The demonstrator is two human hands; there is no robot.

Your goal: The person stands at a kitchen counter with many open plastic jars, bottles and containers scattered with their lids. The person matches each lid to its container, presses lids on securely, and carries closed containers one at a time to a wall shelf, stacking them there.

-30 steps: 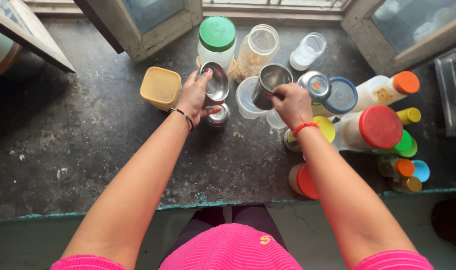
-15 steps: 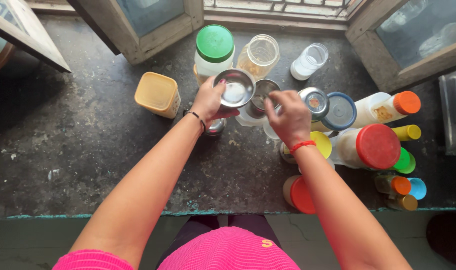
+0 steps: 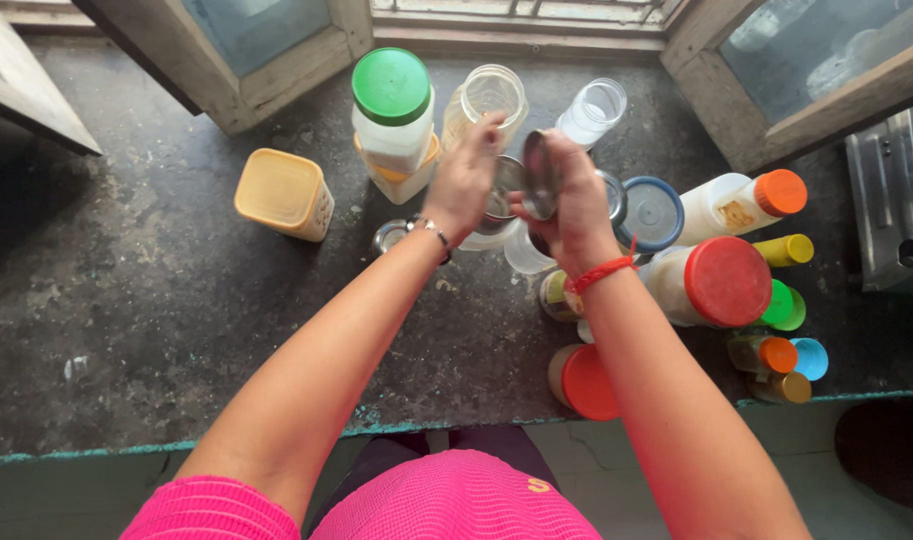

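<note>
Your two hands meet over the middle of the counter, at about twelve o'clock from your body. The left hand point(image 3: 467, 180) is wrapped around a small steel cup point(image 3: 500, 192), fingers curled on its rim; the right hand point(image 3: 577, 205) pinches a round steel lid point(image 3: 539, 172) tilted nearly on edge, just beside the cup's mouth. By the look of it, the step in hand is bringing lid and cup together (whether to close or to open, the picture does not say). The next move would call for levelling the lid squarely over the mouth while the cup is held steady.

Room is tight. At eleven o'clock stands the green-capped jar point(image 3: 393, 100), at twelve the open glass jar point(image 3: 489, 98), at one the small clear jar point(image 3: 593, 110). Your right wrist hangs over a crowd of bottles from two to four o'clock, the red-lidded jar point(image 3: 727, 281) nearest. Open counter point(image 3: 157, 300) lies toward nine o'clock, past the yellow tub point(image 3: 282, 193); its front edge runs near your waist.
</note>
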